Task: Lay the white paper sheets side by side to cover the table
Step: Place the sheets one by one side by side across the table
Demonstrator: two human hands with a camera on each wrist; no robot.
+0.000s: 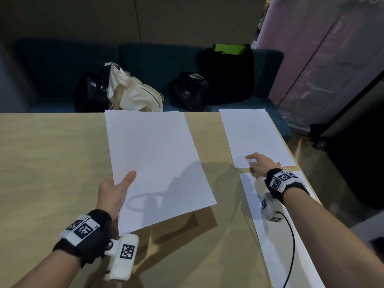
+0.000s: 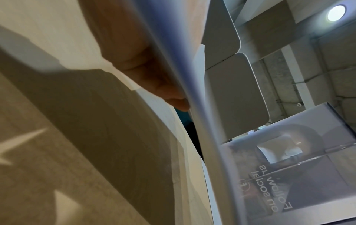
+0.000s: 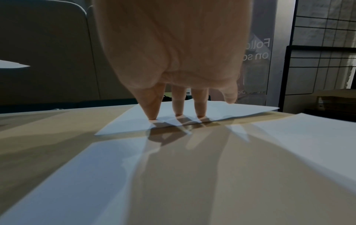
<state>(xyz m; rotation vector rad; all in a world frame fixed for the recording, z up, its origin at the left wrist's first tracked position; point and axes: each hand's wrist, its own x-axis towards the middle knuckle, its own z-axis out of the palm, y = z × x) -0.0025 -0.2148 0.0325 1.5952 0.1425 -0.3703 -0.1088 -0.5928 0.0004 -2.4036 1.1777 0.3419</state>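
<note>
Left hand (image 1: 113,191): thumb on top, fingers underneath, pinching a stack of white paper sheets (image 1: 155,163) at its near-left edge. Stack is held off the table (image 1: 52,163), tilted, over the middle; its shadow falls on the wood below. Left wrist view shows the fingers (image 2: 154,76) under the sheets, edge-on.

Right hand (image 1: 260,164): fingers extended and spread, nothing gripped. Right wrist view shows three fingertips (image 3: 153,117) pressing down on the near edge of the far sheet (image 1: 253,134), little finger lifted clear.

Far sheet lies flat at the far-right corner of the table. Near sheet (image 1: 276,235) lies flat just in front of it along the right edge, a thin strip of bare wood between the two. Right wrist is above the far end of the near sheet.

Containers, all on the dark sofa (image 1: 155,59) beyond the table:
- cream tote bag (image 1: 133,90), slumped, contents not visible
- black tote bag (image 1: 228,75) upright, with a green flat item (image 1: 228,48) sticking out the top
- small black bag (image 1: 189,92), and another black bag (image 1: 91,92) left of the cream tote; contents can't tell
</note>
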